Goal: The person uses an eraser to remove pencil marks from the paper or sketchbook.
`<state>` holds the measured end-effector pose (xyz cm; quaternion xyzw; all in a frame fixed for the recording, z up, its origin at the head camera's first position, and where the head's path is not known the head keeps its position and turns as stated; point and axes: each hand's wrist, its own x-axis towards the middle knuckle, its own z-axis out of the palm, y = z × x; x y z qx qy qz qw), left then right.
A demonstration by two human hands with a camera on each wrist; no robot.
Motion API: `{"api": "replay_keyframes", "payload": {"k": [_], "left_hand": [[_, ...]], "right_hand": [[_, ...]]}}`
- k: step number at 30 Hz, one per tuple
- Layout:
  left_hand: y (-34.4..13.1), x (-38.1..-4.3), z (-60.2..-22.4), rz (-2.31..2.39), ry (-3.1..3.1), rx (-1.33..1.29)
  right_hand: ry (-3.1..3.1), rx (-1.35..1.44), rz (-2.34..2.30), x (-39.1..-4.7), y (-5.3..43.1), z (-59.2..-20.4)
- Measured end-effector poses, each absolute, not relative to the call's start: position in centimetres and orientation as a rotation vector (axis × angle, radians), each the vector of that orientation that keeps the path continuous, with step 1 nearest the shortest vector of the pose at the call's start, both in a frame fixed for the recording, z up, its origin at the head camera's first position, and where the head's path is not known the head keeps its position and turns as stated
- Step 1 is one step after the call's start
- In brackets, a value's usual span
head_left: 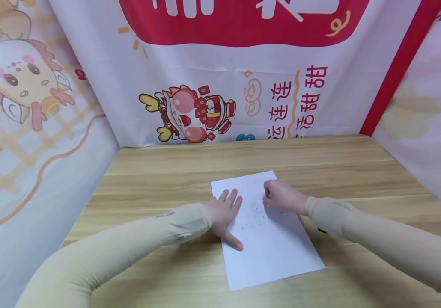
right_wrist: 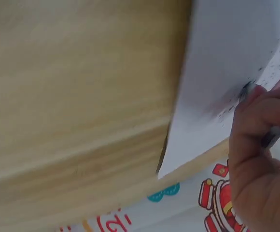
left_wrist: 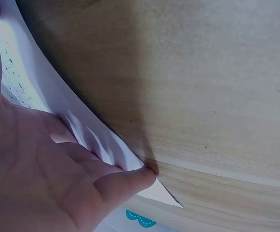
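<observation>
A white sheet of paper [head_left: 270,256] lies slightly turned on the table, with many small dark crumbs [head_left: 255,218] scattered over its middle. Spread across the paper's left edge, my left hand [head_left: 223,216] presses it down with straight, parted fingers. My right hand [head_left: 284,197] is on the paper's right side, its fingers curled. In the right wrist view, this hand [right_wrist: 256,169] pinches a small dark grey eraser-like block [right_wrist: 272,137], mostly hidden by the fingers. Its lower tip meets the paper [right_wrist: 193,106] beside dark specks. In the left wrist view, a fingertip reaches past the paper's edge.
The wooden tabletop [head_left: 159,171] extends around the sheet on all sides. A printed white and red cloth [head_left: 213,60] hangs behind the table's far edge, and patterned cloths hang at left and right.
</observation>
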<state>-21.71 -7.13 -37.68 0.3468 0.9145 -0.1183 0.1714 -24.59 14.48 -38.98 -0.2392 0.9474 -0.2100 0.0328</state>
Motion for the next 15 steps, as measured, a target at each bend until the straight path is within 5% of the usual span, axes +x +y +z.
{"api": "replay_keyframes", "payload": {"k": [6, 15], "left_hand": [[-7.2, -21.9, -37.5, -0.312, 2.594, 0.968], [-7.2, -21.9, -37.7, -0.256, 2.58, 0.971]], "right_hand": [[2.947, -0.905, -0.558, -25.0, 14.8, -39.1], [2.86, -0.533, -0.909, -24.6, 16.0, -38.3]]}}
